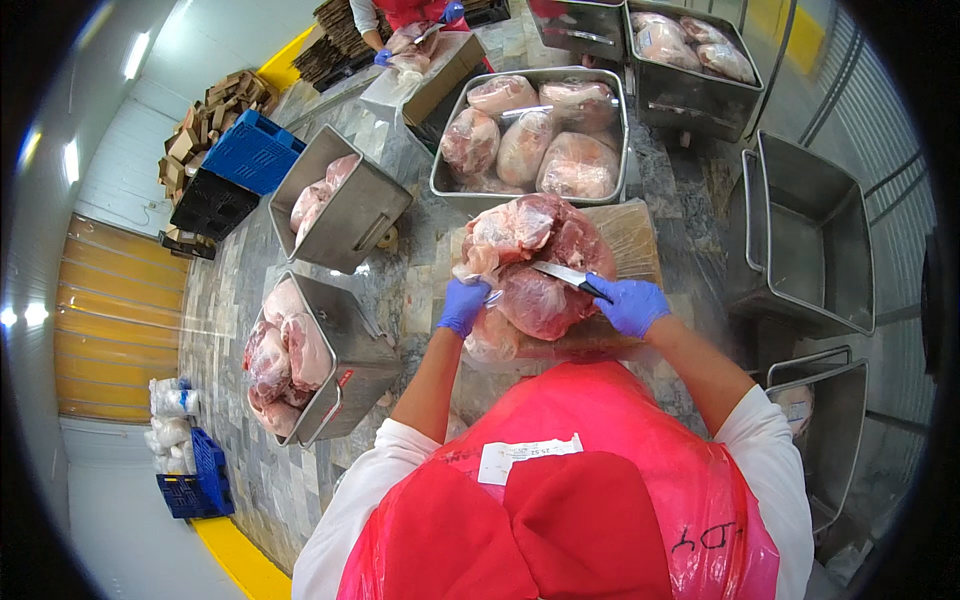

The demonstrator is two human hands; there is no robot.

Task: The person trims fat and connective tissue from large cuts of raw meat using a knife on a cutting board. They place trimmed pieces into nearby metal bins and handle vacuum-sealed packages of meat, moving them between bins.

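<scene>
A large raw piece of pinkish-red meat [540, 300] lies in front of me on a board covered in plastic film [635, 245]. My left hand [463, 305], in a blue glove, is closed on a clear, crumpled plastic bag [478, 270] at the left side of the meat. My right hand [627, 305], also gloved, grips a black-handled knife [560, 272], its blade lying across the middle of the meat and pointing left.
Metal bins hold meat: one beyond the board [528, 193], two left [365, 385] [352, 230], others upper right [690, 108]. An empty bin [815, 250] stands right. A co-worker [400, 15] handles meat at the top. Crates [255, 150] and cardboard [200, 120] stand left.
</scene>
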